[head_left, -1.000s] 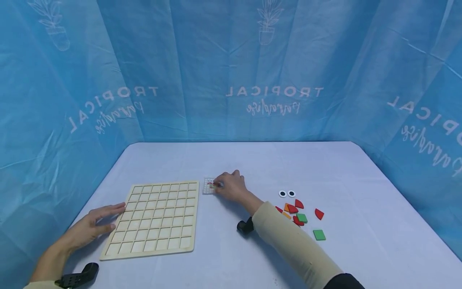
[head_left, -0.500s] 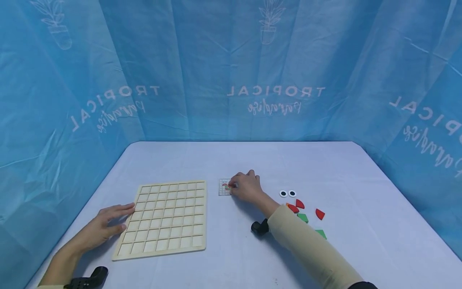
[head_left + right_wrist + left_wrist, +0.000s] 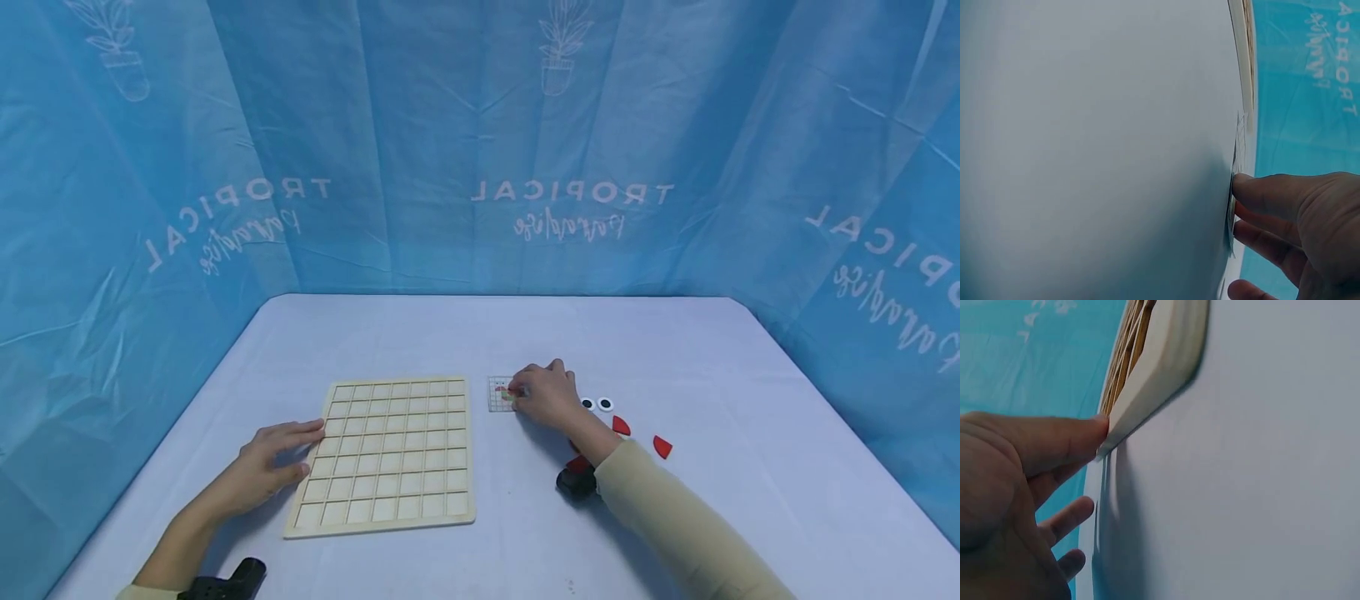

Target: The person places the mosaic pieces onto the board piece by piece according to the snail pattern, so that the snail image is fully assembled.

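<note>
A pale wooden grid board (image 3: 390,461) lies flat on the white table, its square cells bare. My left hand (image 3: 258,473) touches the board's left edge with its thumb and fingertips, fingers fairly straight. To the right of the board lies a small gridded picture card (image 3: 497,397) with a coloured figure on it. The right hand (image 3: 546,398) holds this card at its right side by thumb and fingertips, covering part of it. In the right wrist view the thumb and fingers meet the card (image 3: 1239,147) close to the tabletop.
Two white-and-black eye discs (image 3: 604,404) lie just right of the right hand. Red quarter-circle pieces (image 3: 662,447) lie nearer, some partly hidden by the right forearm. A blue printed curtain (image 3: 420,150) surrounds the table's back and sides.
Both hands have moved right together: the board has slid right under the left hand's push, and the card with the right hand. The right forearm now hides the green and orange pieces.
</note>
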{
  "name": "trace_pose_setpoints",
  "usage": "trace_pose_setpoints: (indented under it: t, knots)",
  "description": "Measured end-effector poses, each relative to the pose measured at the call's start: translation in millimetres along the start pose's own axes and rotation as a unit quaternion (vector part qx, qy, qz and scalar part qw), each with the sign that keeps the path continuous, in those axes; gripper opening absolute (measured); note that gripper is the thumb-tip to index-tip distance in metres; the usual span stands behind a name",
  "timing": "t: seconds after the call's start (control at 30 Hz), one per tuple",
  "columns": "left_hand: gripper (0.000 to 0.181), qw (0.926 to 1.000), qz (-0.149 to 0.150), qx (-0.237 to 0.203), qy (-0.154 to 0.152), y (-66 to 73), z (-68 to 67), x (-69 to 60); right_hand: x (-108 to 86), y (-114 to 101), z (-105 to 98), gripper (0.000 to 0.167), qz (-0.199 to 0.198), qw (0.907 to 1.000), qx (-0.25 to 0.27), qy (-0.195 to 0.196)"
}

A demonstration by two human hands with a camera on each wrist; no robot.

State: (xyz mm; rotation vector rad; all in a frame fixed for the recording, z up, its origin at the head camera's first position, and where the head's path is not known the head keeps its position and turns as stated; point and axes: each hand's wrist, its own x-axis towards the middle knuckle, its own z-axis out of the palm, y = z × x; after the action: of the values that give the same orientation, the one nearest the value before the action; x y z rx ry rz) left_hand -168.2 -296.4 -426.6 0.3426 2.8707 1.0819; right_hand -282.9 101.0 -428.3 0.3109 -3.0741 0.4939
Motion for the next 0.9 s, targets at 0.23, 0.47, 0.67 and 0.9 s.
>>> trace_pose_setpoints:
  t: [0.23, 0.47, 0.67, 0.9]
  knots:
    - [0.049, 0.9997, 0.014, 0.013, 0.018, 20.7, 18.3, 5.5, -2.2, 25.0, -7.6, 0.026, 0.011, 0.9999, 0.004, 0.009]
    - [0.048, 0.9993, 0.012, 0.023, 0.026, 38.2, 37.8, 14.8, -3.6, 48.0, -15.0, 0.030, 0.022, 0.9997, 0.010, -0.002]
    - [0.047, 0.9984, 0.035, 0.030, 0.033, 54.5, 52.7, 22.1, -6.0, 66.5, -20.8, 0.033, 0.030, 0.9992, 0.025, -0.008]
    - [0.047, 0.9980, 0.049, 0.027, 0.028, 69.5, 67.9, 32.6, -7.5, 86.5, -28.7, 0.035, 0.051, 0.9981, 0.030, -0.017]
